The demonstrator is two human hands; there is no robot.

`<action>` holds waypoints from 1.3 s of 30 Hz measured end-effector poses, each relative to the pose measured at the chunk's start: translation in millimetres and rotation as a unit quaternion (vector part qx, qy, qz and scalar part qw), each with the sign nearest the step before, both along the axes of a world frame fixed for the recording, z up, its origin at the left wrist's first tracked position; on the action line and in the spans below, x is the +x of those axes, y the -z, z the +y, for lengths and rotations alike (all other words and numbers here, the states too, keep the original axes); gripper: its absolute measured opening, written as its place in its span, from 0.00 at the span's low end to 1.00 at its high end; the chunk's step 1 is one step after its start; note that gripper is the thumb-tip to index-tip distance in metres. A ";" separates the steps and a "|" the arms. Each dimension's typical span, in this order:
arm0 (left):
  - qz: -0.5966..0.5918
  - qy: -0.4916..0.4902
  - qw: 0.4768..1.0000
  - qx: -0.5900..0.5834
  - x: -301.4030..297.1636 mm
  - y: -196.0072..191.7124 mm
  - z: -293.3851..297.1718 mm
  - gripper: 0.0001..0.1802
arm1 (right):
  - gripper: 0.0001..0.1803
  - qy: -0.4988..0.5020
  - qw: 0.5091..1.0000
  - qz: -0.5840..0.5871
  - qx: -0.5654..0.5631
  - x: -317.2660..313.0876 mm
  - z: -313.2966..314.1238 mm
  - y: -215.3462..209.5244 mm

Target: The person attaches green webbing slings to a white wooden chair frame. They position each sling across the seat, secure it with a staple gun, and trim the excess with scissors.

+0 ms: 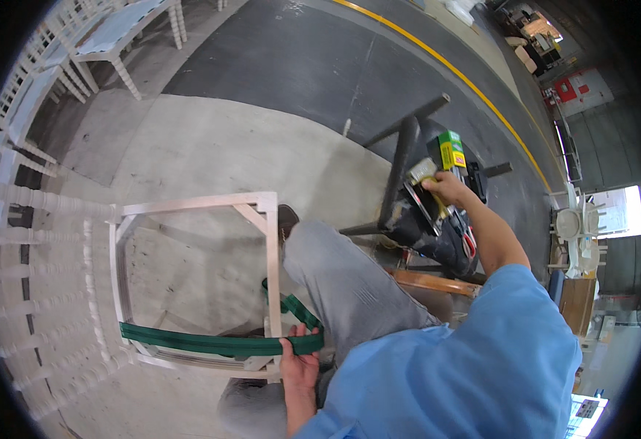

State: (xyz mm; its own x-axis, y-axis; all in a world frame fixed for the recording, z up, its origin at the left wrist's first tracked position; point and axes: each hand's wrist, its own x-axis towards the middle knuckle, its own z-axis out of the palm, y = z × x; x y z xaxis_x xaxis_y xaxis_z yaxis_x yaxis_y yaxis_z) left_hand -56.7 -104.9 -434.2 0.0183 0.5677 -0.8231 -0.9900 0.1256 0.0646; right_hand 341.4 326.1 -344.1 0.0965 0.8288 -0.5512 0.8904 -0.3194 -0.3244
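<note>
A pale wooden chair frame (pixel 270 241) with an open seat lies in front of me, its turned-spindle back (pixel 57 235) toward the left. Across the seat's near part runs a green webbing strap (pixel 188 339). My left hand (pixel 303 362) is closed on that strap at the frame's right side, and a loose length of it bends behind the fingers. Out to the right, my right hand (pixel 448 189) is closed around a yellow and silver hand tool (pixel 424 173) over a dark chair. Its exact kind is partly hidden by the fingers.
The dark chair (pixel 407 143) holds a green and yellow box (pixel 452 151) and several tools. White spindle chairs (pixel 104 44) crowd the upper left. A yellow line (pixel 437 55) crosses the grey floor. My knee (pixel 335 271) sits between the frame and the dark chair.
</note>
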 end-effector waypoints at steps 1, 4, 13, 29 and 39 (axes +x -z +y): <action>0.007 -0.009 0.999 -0.042 4.4 6.1 -2.4 0.36 | 0.42 0.008 0.998 -0.057 0.009 5.3 -3.3 4.3; 0.057 -0.053 0.997 0.013 12.1 24.7 -4.7 0.36 | 0.41 -0.078 0.991 -0.055 0.091 23.7 -14.2 15.7; 0.124 -0.091 0.988 0.019 15.8 36.2 11.6 0.36 | 0.38 -0.095 0.986 -0.064 0.123 36.5 -37.3 10.0; 0.278 -0.028 0.960 -0.005 20.0 49.2 12.2 0.31 | 0.17 -0.188 0.906 0.285 0.249 -71.3 -84.9 -44.9; 0.180 0.228 0.957 0.007 60.8 50.8 -18.7 0.31 | 0.23 -0.481 0.777 0.196 -0.355 -354.1 -271.1 101.8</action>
State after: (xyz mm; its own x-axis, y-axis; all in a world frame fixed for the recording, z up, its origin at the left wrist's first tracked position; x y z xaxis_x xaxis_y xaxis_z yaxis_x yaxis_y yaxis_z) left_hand 4.1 -123.5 -484.9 -0.0169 0.5788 -0.8153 -0.7452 0.5364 0.3962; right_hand -12.7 55.0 -445.9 -0.6709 -0.1130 -0.7329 0.7046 0.2109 -0.6776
